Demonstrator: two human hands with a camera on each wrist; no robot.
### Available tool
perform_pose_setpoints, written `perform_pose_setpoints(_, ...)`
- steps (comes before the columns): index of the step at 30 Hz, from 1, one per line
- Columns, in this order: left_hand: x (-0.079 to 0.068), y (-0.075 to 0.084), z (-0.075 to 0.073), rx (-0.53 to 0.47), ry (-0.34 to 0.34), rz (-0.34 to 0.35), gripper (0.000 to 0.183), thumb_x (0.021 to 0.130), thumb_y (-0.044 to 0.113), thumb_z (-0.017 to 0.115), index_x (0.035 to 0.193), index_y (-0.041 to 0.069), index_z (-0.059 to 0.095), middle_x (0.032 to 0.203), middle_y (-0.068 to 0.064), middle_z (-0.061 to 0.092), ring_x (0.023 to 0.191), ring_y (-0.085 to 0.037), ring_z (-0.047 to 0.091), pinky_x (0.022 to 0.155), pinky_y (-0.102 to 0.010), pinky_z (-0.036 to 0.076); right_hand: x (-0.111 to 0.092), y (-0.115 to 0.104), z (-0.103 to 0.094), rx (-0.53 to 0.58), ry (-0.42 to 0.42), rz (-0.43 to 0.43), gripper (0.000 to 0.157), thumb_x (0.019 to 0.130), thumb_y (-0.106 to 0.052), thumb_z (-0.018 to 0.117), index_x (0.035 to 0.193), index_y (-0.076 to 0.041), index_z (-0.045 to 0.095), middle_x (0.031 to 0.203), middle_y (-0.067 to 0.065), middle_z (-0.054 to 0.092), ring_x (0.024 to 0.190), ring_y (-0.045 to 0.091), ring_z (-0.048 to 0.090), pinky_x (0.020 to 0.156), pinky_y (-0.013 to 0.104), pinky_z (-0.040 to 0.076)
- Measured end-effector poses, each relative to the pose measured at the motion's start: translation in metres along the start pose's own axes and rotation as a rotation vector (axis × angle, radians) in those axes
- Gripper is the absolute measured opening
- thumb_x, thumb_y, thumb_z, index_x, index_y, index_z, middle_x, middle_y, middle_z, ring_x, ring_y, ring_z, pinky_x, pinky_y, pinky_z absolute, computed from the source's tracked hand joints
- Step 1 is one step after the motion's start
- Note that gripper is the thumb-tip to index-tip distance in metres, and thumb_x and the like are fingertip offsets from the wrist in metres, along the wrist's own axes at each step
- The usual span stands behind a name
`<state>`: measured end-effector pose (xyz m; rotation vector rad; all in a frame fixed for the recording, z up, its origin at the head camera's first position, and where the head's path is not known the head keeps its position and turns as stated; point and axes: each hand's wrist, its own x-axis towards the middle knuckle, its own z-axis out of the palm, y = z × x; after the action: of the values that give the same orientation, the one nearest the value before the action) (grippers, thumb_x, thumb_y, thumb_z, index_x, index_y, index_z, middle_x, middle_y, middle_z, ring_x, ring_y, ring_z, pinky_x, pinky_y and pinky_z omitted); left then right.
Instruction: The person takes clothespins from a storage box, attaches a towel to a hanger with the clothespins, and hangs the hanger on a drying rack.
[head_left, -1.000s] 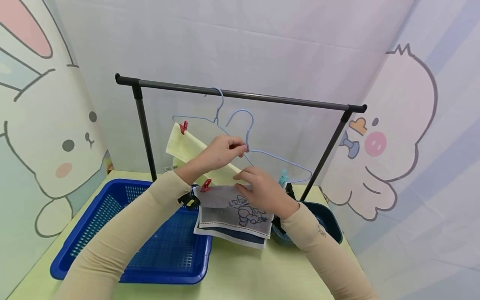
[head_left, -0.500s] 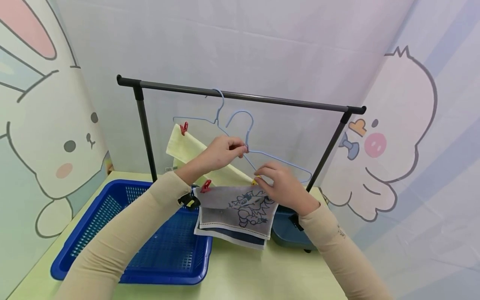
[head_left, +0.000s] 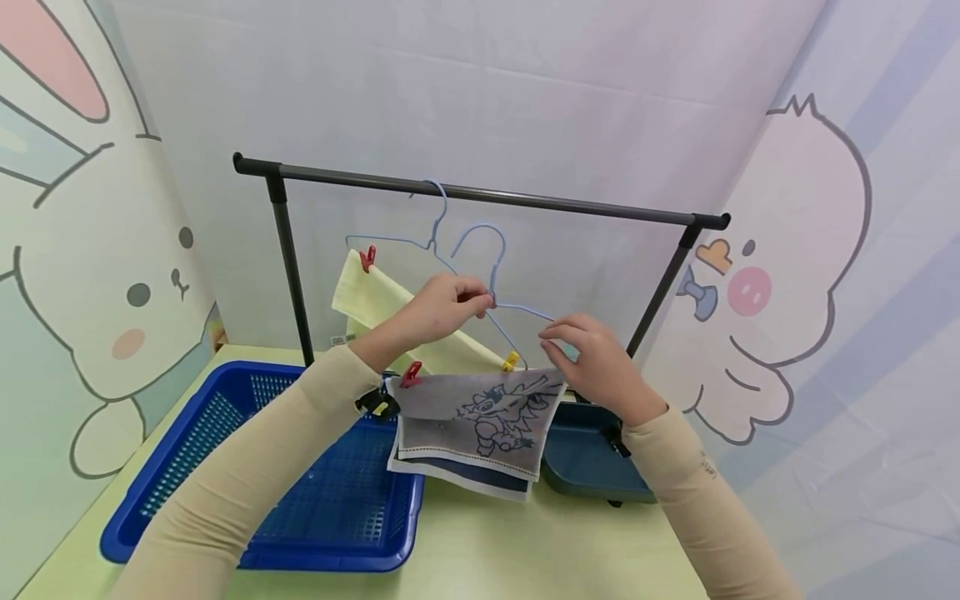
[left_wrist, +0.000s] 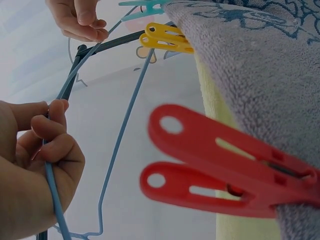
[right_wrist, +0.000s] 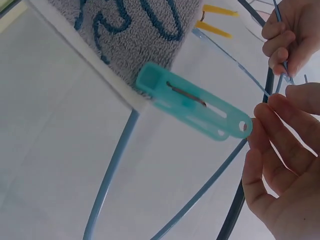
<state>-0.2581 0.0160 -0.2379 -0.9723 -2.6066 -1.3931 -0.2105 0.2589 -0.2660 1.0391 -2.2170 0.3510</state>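
My left hand (head_left: 453, 302) grips the neck of a blue wire hanger (head_left: 525, 310). From that hanger hangs a grey towel (head_left: 442, 400) with a blue cartoon print. A red clothespin (left_wrist: 225, 160) holds its left corner and a teal clothespin (right_wrist: 190, 102) its right one. My right hand (head_left: 588, 358) is beside the hanger's right arm, fingers loosely bent, fingertips close to the wire and the teal clothespin. Behind, a yellow towel (head_left: 382, 304) hangs from a second blue hanger (head_left: 437, 217), with a red clothespin (head_left: 367, 257) at its left and a yellow clothespin (head_left: 511, 361) at its right.
A black rack (head_left: 555, 202) spans the back of the table, with the second hanger hooked on its bar. On the left sits a blue plastic basket (head_left: 408, 533). A dark teal tray (head_left: 592, 492) stands at right, partly behind my right arm.
My right hand has moved right, from the front of the grey towel past the yellow clothespin to the hanger's right arm. The left hand keeps its grip on the hanger.
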Motion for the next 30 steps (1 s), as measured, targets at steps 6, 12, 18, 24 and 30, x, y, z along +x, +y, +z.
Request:
perform_pose_setpoints(6, 0.000, -0.001, 0.001, -0.002, 0.005, -0.002, 0.016, 0.090, 0.024, 0.051, 0.087, 0.014, 0.063, 0.078, 0.000, 0.058, 0.076, -0.018, 0.049, 0.062, -0.029, 0.040, -0.005, 0.008, -0.006, -0.014, 0.074, 0.053, 0.012, 0.079, -0.008, 0.063, 0.091, -0.007, 0.066, 0.092, 0.005, 0.058, 0.082, 0.018, 0.053, 0.068, 0.032, 0.044)
perform_pose_setpoints(12, 0.000, -0.002, 0.002, -0.003, 0.004, 0.000, 0.016, 0.090, 0.024, 0.050, 0.088, 0.014, 0.063, 0.078, -0.001, 0.059, 0.075, -0.018, 0.049, 0.064, -0.030, 0.040, -0.010, 0.015, -0.008, -0.013, 0.126, 0.130, 0.014, 0.080, -0.009, 0.062, 0.094, -0.005, 0.065, 0.095, 0.007, 0.058, 0.087, 0.022, 0.052, 0.070, 0.037, 0.043)
perform_pose_setpoints(18, -0.002, -0.001, 0.002, -0.018, 0.001, 0.008, 0.016, 0.090, 0.023, 0.050, 0.088, 0.014, 0.063, 0.079, -0.001, 0.059, 0.077, -0.019, 0.049, 0.066, -0.030, 0.041, -0.016, 0.024, -0.007, 0.052, 0.091, 0.200, 0.016, 0.085, -0.013, 0.058, 0.099, -0.006, 0.063, 0.093, 0.005, 0.057, 0.084, 0.018, 0.052, 0.068, 0.037, 0.042)
perform_pose_setpoints(24, -0.003, 0.000, 0.003, -0.026, 0.001, 0.012, 0.015, 0.090, 0.023, 0.051, 0.088, 0.014, 0.063, 0.079, 0.000, 0.059, 0.078, -0.017, 0.051, 0.066, -0.030, 0.042, -0.021, 0.029, -0.004, 0.087, 0.014, 0.253, 0.016, 0.088, -0.020, 0.054, 0.097, -0.011, 0.064, 0.083, -0.004, 0.057, 0.071, 0.008, 0.049, 0.056, 0.031, 0.041)
perform_pose_setpoints(30, -0.005, 0.004, 0.004, -0.026, -0.006, 0.024, 0.014, 0.090, 0.023, 0.051, 0.090, 0.015, 0.063, 0.080, 0.001, 0.060, 0.079, -0.015, 0.052, 0.065, -0.029, 0.043, -0.021, 0.028, -0.004, 0.111, 0.021, 0.237, 0.013, 0.088, -0.019, 0.055, 0.093, -0.012, 0.065, 0.076, -0.007, 0.054, 0.063, 0.007, 0.043, 0.051, 0.027, 0.036)
